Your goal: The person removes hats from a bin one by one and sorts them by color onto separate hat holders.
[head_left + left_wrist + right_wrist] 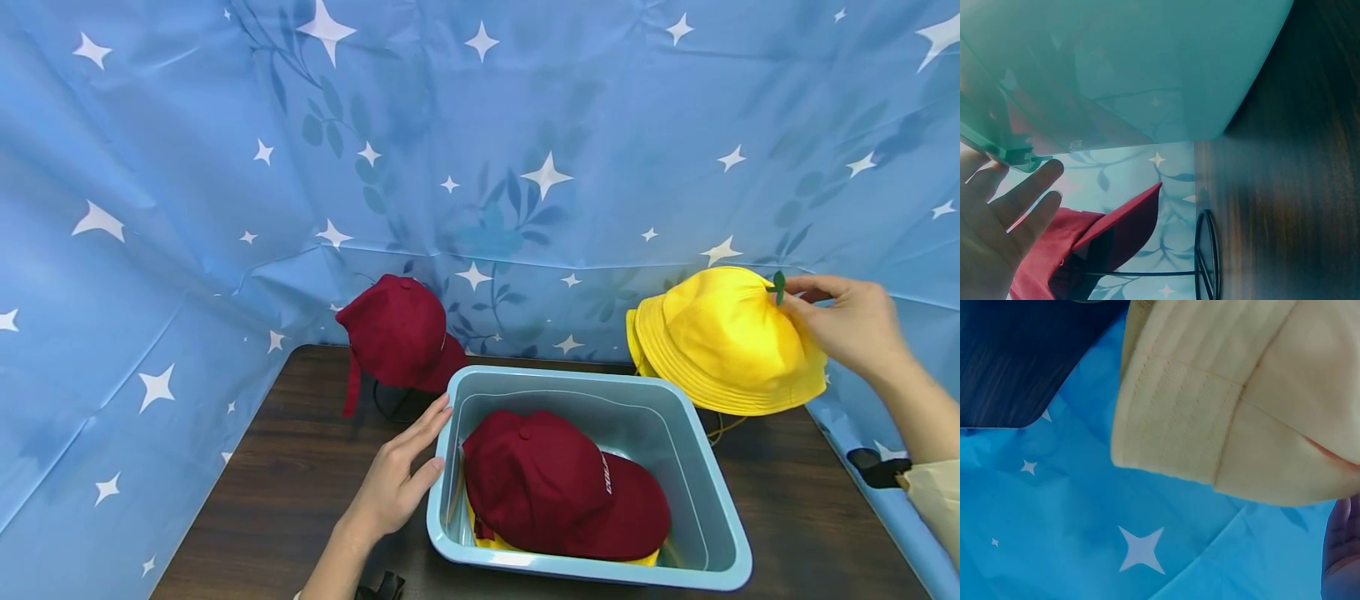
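Note:
At the back right my right hand pinches the crown of a yellow bucket hat beside its green leaf sprout. The hat is tilted, brim down to the left, and a thin yellow cord shows below it. In the right wrist view the brim fills the upper right, with part of the hand at the edge. My left hand touches the left rim of a light blue bin, fingers extended. Inside the bin a dark red cap lies over something yellow, mostly hidden.
Another dark red cap sits on a black wire stand at the back left. The dark wood table ends against a blue curtain with white stars.

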Tool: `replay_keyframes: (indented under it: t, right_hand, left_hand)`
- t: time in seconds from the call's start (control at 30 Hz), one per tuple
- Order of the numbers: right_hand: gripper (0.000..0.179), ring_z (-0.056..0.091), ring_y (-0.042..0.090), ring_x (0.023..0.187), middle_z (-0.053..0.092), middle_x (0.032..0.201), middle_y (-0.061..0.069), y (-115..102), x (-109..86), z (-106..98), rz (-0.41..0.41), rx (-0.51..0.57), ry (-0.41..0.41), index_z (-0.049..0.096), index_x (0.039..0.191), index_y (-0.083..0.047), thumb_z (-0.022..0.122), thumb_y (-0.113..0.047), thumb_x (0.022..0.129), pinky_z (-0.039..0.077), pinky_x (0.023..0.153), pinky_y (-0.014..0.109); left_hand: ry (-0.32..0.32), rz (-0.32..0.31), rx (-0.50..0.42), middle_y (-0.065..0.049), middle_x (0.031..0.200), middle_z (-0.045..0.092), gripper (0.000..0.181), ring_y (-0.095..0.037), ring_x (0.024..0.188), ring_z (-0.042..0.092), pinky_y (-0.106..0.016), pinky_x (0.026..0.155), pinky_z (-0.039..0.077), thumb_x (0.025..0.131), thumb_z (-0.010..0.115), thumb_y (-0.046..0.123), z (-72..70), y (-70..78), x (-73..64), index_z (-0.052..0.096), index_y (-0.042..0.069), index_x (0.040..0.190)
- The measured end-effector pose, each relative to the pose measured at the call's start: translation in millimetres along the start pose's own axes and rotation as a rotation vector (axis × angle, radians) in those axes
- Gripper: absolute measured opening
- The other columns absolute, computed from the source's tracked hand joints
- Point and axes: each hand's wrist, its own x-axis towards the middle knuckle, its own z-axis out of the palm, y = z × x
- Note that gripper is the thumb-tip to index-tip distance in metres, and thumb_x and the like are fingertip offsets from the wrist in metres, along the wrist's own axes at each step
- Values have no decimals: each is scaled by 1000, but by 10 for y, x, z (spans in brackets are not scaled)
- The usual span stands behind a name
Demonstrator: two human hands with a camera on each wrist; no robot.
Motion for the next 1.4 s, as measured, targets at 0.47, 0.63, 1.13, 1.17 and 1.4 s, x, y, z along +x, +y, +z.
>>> replay_keyframes:
  t: [0.47,0.63,1.13,1.17,1.4]
  right_hand:
    - [36,37,-23,69,67,114,30,-261,-128,-156,-137,27,92,69,125,6,69,-22,101,35,56,4]
    - [32,40,-24,68,67,114,26,-400,-205,-157,-173,44,86,71,123,3,72,-18,99,37,55,4]
    - [40,58,1,94,73,115,22,-693,-482,21,-338,118,50,72,129,-3,80,-13,90,40,78,17]
    - [40,61,10,95,73,116,22,-717,-499,39,-352,117,48,72,128,-4,80,-13,90,41,78,21]
    - [47,65,35,96,76,116,16,-859,-567,137,-488,104,49,74,127,-6,85,-9,82,44,78,25]
  left_hand:
    - [2,-5,-4,-13,165,41,55,-26,148,44,-26,118,33,100,55,5,3,-4,-5,49,0,155]
    - [2,1,-2,-13,164,41,55,-27,148,45,-27,118,34,100,55,5,0,1,0,49,1,155]
    - [1,15,-1,-14,164,41,56,-28,148,45,-26,119,33,100,55,5,4,-5,-2,48,1,155]
    - [1,16,-3,-14,164,41,56,-28,148,45,-26,119,33,100,55,5,3,-4,-1,48,1,155]
    - [-3,14,-17,-15,164,41,55,-27,149,43,-25,119,32,101,54,4,-1,1,8,47,0,155]
